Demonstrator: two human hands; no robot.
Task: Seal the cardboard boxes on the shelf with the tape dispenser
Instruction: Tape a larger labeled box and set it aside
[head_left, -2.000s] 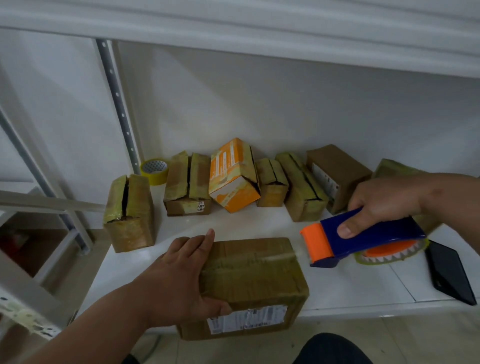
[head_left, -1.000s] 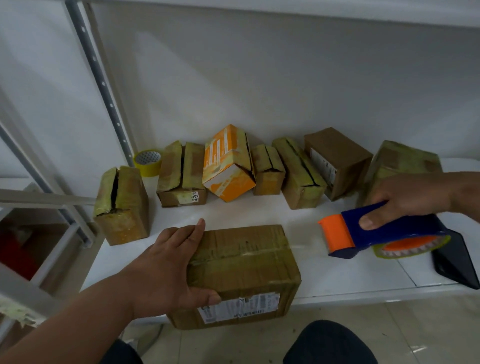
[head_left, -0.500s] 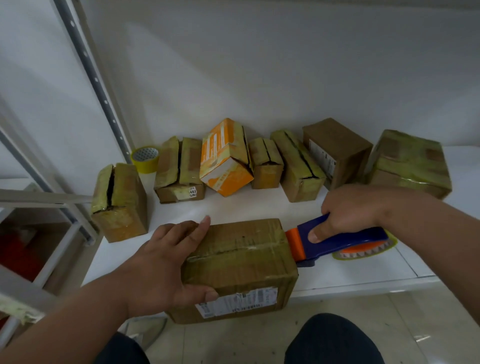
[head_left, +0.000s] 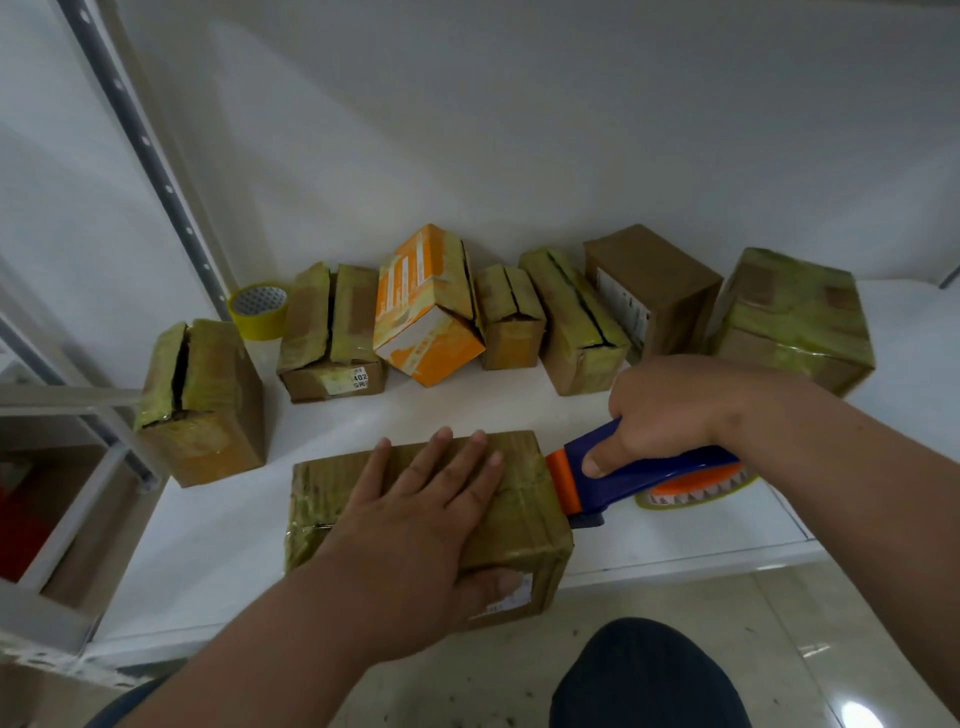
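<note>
Since the earlier frames, the left hand had slid from the box's left end to lie flat across its top, fingers straight and thumb down the front face, while the right hand had brought the tape dispenser in from out over the shelf until its orange nose touched the box's right end. The right hand's grip was closed round the blue handle. The cardboard box sat at the front edge of the shelf, its front face overhanging the lip. It looked light and fairly stiff, though its taped skin was probably slick, so pressing down from above seemed the sound way to steady it. Along the back edge stood a row of other boxes, several with split seams, an orange box among them, and a yellow tape roll near the back-left corner.
</note>
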